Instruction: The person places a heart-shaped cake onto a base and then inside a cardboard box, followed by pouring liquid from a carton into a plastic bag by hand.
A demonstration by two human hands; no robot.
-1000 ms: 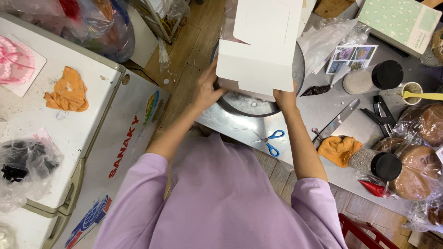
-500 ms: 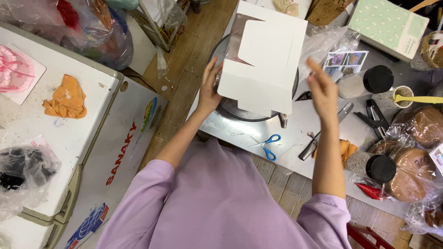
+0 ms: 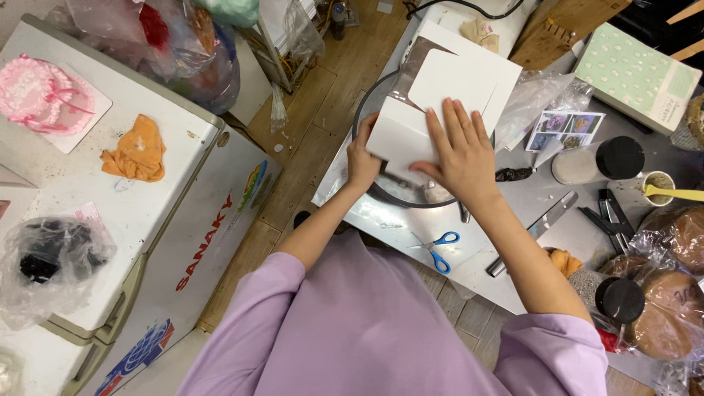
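Pressing down flat with fingers spread, the right hand (image 3: 458, 150) lies on the front panel of a white cardboard box (image 3: 440, 99), while the left hand (image 3: 361, 163) grips the box's near left corner, fingers curled around the edge. That box sits at about twelve o'clock from the person, resting on a round metal turntable (image 3: 396, 192) that stands on the steel worktable (image 3: 528, 213). Its lid flap stands open toward one o'clock, with a clear window strip showing along the far left side.

At six o'clock from the box, blue-handled scissors (image 3: 440, 249) lie on the steel. Toward four o'clock a long knife (image 3: 539, 227) rests at a slant, and at three o'clock stands a jar with a black lid (image 3: 612, 160). A mint-green patterned box (image 3: 636, 77) lies at two o'clock. Wrapped brown cakes (image 3: 675, 293) crowd the table's right edge.

Away at nine o'clock, a white chest freezer (image 3: 132, 220) carries an orange cloth (image 3: 139, 150) and a pink frilled decoration (image 3: 33, 95) on a white board.
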